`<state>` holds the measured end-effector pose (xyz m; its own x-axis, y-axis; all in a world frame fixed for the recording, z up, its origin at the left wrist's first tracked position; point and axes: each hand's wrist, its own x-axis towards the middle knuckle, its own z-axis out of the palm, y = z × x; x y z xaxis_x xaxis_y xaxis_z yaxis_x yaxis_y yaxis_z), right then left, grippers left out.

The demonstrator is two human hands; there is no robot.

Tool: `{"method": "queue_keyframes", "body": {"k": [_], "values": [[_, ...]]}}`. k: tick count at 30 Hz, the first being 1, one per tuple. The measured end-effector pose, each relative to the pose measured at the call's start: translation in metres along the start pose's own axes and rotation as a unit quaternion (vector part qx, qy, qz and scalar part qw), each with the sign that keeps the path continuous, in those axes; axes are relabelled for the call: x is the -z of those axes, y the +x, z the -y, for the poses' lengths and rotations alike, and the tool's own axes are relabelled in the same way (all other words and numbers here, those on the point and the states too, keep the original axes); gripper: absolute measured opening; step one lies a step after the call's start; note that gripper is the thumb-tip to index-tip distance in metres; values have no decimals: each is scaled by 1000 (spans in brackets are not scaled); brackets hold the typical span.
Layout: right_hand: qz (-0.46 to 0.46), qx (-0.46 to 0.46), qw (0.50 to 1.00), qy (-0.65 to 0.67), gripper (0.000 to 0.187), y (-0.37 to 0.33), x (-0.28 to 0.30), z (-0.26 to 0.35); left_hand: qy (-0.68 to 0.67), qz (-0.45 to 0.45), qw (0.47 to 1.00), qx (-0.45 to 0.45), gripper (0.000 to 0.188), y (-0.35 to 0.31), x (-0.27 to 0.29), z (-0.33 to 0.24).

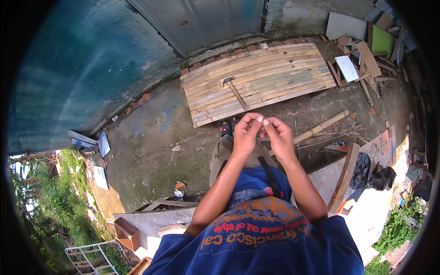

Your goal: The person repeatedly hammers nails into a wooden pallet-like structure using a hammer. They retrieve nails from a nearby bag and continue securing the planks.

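My left hand (246,134) and my right hand (278,136) meet in front of my body, thumbs and fingertips pinched close together. Whatever sits between the fingertips, if anything, is too small to make out. Just beyond them lies a low platform of bamboo slats (261,75), its near edge close to my shoes (226,128). On the slats rests a claw hammer (237,94) with a wooden handle, its head pointing away from me. Neither hand touches it.
A bamboo pole (321,127) lies on the ground to my right, among dry twigs. Scrap boards (347,68) pile up at the far right. Black plastic bags (362,170) sit by a wooden beam (343,178). A blue wall (91,68) and a metal door (206,20) stand beyond.
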<state>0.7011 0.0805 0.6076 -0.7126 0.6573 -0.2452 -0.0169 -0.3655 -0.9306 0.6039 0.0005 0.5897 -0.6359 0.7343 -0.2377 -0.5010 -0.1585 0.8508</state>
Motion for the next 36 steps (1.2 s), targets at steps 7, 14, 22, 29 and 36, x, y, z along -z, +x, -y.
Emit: {"method": "queue_keyframes", "body": {"k": [7, 14, 22, 29, 36], "values": [[-85, -15, 996, -20, 17, 4, 15, -36, -46, -60, 997, -1, 18, 4, 29, 37], [-28, -2, 978, -207, 16, 63, 14, -121, -2, -235, 970, 58, 20, 29, 125, 73], [-34, 35, 889, -455, 48, 229, 16, -281, 61, -274, 955, 99, 22, 180, 219, 118], [-14, 70, 785, -616, 60, 337, 33, -376, 123, -193, 969, 97, 28, 334, 296, 162], [-54, 104, 820, -560, 50, 346, 47, -400, 277, -106, 955, -6, 18, 491, 314, 193]]}}
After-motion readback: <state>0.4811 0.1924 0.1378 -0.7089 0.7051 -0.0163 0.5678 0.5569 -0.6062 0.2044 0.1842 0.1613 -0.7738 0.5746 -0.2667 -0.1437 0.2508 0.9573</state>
